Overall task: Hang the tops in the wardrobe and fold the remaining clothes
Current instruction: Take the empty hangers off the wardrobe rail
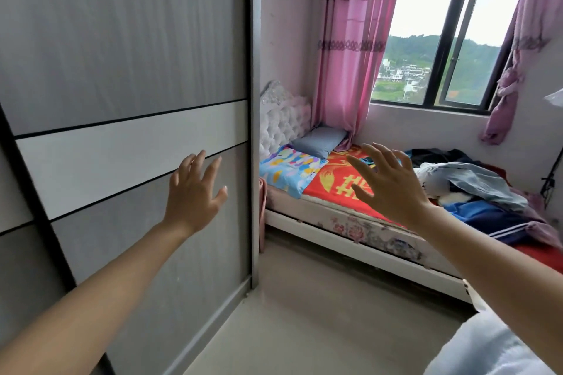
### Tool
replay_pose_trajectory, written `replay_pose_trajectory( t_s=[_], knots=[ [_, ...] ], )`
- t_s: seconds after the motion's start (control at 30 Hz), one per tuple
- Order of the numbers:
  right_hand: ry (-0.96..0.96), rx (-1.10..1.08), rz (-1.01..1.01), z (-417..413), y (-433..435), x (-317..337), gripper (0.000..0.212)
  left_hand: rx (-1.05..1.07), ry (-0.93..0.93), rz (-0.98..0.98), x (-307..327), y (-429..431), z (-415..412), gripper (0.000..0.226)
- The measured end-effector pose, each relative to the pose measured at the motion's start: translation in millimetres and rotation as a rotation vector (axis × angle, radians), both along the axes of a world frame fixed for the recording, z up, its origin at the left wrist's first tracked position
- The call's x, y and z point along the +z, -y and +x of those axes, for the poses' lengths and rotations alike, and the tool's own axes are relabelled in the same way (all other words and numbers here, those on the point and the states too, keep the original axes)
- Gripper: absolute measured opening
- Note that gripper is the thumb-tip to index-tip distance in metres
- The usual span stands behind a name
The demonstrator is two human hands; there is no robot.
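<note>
Both hands — the left hand (193,192) before the closed wardrobe (122,70), the right hand (387,183) — are spread open, holding nothing, with clothes (475,189) heaped on the bed (350,222).

Pale pink walls (286,24) enclose a small bedroom with a smooth beige floor (320,313). A bed (350,240) with a white tufted headboard (283,116) stands under a dark-framed window (451,39), which shows green hills and gives soft daylight. Pink curtains (350,39) hang at both sides of it. A grey pillow (320,140) lies at the bed's head.
</note>
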State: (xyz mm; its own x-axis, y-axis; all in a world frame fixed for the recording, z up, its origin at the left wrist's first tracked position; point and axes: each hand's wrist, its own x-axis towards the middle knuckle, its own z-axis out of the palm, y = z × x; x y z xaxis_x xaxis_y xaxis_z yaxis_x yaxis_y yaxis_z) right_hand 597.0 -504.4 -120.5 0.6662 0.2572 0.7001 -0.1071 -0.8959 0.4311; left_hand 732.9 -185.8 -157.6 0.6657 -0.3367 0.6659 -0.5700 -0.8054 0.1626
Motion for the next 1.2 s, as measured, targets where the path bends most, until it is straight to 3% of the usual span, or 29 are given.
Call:
replay_pose_trajectory(
  t_s=[0.2,0.37,0.6,0.77,0.83,0.9,1.2],
  knots=[
    [-0.067,-0.103,-0.02,55,57,5,0.047,-0.116,-0.014,0.017,-4,82,86,0.064],
    [-0.152,-0.163,-0.076,77,115,-18,0.049,-0.215,0.105,0.042,-16,153,125,0.052],
    [-0.094,-0.146,-0.084,124,204,-24,0.049,-0.26,0.037,0.029,-30,258,183,0.055],
    [-0.138,-0.152,0.019,178,287,-30,0.048,-0.201,-0.077,-0.076,-30,333,215,0.072],
    [-0.122,-0.138,0.038,197,305,-39,0.055,-0.181,-0.094,-0.079,-36,344,222,0.068],
    [-0.125,-0.11,0.097,227,323,-47,0.048,-0.135,-0.129,-0.062,-50,355,241,0.062],
    [-0.17,0.128,0.119,380,312,-77,0.051,0.127,-0.138,0.047,-82,320,325,0.053]
  ],
)
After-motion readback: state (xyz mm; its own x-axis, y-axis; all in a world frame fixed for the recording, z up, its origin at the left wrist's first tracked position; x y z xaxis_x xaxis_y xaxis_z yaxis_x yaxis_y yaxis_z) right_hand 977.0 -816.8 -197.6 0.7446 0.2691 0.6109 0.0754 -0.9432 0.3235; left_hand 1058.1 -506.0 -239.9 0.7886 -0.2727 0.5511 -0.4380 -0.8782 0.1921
